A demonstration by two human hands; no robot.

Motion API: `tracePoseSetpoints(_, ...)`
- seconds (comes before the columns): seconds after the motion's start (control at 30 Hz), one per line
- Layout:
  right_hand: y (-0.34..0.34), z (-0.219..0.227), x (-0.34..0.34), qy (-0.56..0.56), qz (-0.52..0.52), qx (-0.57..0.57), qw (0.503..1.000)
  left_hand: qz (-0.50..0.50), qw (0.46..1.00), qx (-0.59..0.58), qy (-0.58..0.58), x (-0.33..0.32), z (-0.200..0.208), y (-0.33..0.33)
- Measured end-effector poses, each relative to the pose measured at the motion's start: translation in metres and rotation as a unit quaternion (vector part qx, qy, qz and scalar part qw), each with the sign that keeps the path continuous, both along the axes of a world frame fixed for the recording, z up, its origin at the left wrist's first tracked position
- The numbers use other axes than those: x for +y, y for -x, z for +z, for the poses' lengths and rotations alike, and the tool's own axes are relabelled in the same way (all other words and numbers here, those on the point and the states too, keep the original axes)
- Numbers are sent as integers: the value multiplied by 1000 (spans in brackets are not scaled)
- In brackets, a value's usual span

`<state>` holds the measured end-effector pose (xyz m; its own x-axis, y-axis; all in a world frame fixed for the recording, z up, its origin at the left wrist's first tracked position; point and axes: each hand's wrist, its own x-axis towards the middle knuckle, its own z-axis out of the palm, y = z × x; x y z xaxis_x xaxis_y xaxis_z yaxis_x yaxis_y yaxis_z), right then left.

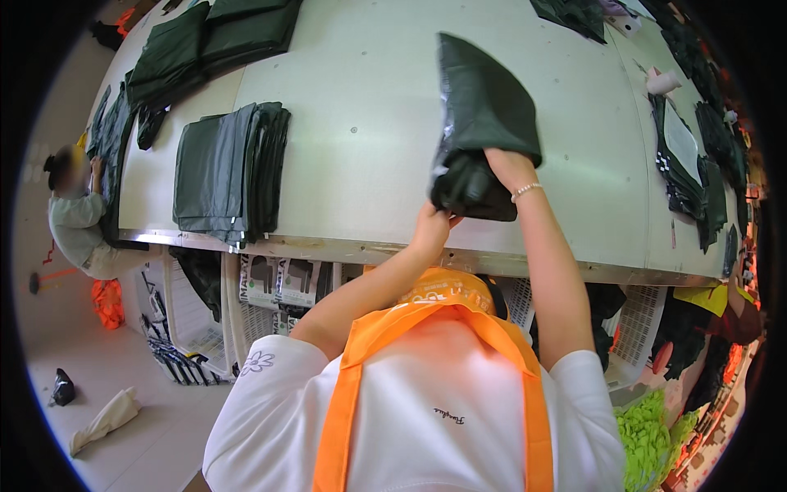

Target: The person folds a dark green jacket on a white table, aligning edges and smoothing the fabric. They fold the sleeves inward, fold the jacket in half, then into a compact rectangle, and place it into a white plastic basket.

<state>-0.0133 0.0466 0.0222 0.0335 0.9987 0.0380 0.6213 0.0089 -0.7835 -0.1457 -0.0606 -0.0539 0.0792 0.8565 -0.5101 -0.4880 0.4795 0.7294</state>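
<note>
Over the near part of the table, both my hands are at a folded dark green garment (485, 107) of shiny coated fabric. Its upper part rises as a smooth rounded flap, and crumpled dark layers bunch at the lower end. My left hand (432, 231) pinches the lower left edge of the bunched layers. My right hand (510, 169), with a beaded bracelet at its wrist, reaches under the flap from the right; its fingers are hidden in the fabric. To the left, a neat stack of folded dark green garments (215, 170) lies near the front edge.
The pale table (352, 189) has a metal front edge. More dark green pieces (176, 53) lie at the far left, and others (684, 164) at the right with a white roll (662, 82). White plastic crates (197, 312) stand below. Another person (78, 205) works at the left end.
</note>
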Motion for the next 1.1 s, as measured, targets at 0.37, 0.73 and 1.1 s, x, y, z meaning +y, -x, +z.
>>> tracePoseSetpoints(0.37, 26, 22, -29, 9, 249, -383, 889, 96, 972, -185, 109, -5, -33, 11)
tracePoseSetpoints(0.73, 38, -3, -1, -5, 124, -254, 959, 60, 986, -144, 55, -8, -30, 4)
tracePoseSetpoints(1.1, 53, -42, -1, 109, 140, -238, 955, 23, 979, -171, 113, -2, -29, 7)
